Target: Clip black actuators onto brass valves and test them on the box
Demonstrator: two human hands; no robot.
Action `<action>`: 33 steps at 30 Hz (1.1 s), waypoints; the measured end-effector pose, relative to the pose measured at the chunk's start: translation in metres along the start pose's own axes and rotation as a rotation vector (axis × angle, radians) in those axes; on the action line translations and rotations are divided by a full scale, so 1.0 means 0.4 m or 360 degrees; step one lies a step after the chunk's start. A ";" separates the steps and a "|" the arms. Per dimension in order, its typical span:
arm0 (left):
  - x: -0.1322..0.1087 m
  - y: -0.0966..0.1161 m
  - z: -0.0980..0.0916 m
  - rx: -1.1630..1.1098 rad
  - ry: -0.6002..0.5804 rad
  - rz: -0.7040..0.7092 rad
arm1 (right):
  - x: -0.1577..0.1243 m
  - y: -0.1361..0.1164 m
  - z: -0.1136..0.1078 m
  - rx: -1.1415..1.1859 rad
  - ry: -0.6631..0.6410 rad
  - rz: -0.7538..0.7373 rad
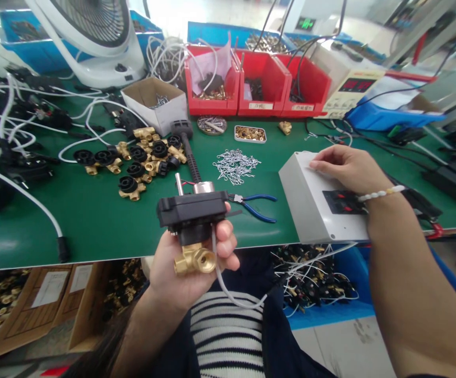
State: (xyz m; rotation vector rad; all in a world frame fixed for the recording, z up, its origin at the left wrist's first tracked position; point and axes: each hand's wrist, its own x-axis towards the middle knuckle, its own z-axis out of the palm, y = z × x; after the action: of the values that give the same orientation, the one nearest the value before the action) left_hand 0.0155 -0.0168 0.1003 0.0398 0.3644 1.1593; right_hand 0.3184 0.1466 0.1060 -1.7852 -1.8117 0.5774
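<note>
Along the table's (105, 231) left end: white cables (1, 118), loose, one running down to a black plug (63, 250) near the front edge. Next, brass fittings with black caps (127, 184), clustered.

Centre front: valve assembly (192, 209), raised off the surface by the left hand (176, 283). That hand grips it from beneath, fingers curled round its right side. Black housing uppermost, long axis roughly side to side across the body; brass valve body (192, 260) below, one port facing the wearer. Grey lead (231, 299) hangs from it, looping rightward over the lap.

Just beyond and right: metal clips (235, 166), in a heap; blue-handled pliers (260, 198), lying flat.

Further right: grey box (302, 194), apart from the assembly, pliers between. Right hand (340, 163) rests on its top, fingers bent; unclear whether they pinch anything. Left hand is plainly nearer the assembly; right hand, the box.
</note>
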 end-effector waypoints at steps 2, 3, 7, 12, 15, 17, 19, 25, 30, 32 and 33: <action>-0.004 -0.003 -0.010 -0.0014 -0.0125 -0.0009 | 0.000 0.001 -0.001 0.0002 -0.0028 -0.0009; -0.006 -0.005 -0.014 -0.0006 -0.0180 -0.0015 | 0.000 0.002 -0.002 0.0004 -0.0046 -0.0014; -0.010 -0.012 -0.014 0.0090 -0.0262 -0.0001 | 0.003 0.011 -0.007 -0.0013 -0.0102 -0.0074; -0.011 -0.013 0.001 0.0241 -0.0222 0.0035 | 0.008 0.006 -0.004 -0.0093 -0.0049 -0.0044; -0.008 -0.017 -0.006 0.0181 -0.0297 -0.0023 | 0.008 -0.007 -0.001 -0.0106 0.0023 0.0032; -0.006 -0.022 -0.018 0.0126 -0.0376 -0.0056 | 0.005 -0.015 -0.001 -0.0119 0.0053 0.0061; -0.004 -0.026 -0.028 0.0094 -0.0433 -0.0068 | 0.002 -0.019 -0.001 -0.0129 0.0081 0.0071; -0.004 -0.027 -0.025 0.0037 -0.0424 -0.0079 | 0.001 -0.021 -0.003 -0.0155 0.0113 0.0055; -0.002 -0.026 -0.023 -0.0024 -0.0500 -0.0115 | 0.005 -0.015 -0.006 -0.0138 0.0090 0.0031; -0.001 -0.027 -0.028 0.0009 -0.0497 -0.0117 | 0.005 -0.012 -0.006 -0.0133 0.0092 0.0009; -0.001 -0.028 -0.030 0.0020 -0.0502 -0.0116 | 0.006 -0.011 -0.006 -0.0134 0.0093 -0.0001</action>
State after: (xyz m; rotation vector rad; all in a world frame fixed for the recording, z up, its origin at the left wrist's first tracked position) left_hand 0.0218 -0.0237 0.0867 0.2166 0.0926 1.0586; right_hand 0.3166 0.1485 0.1109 -1.8370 -1.8213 0.4502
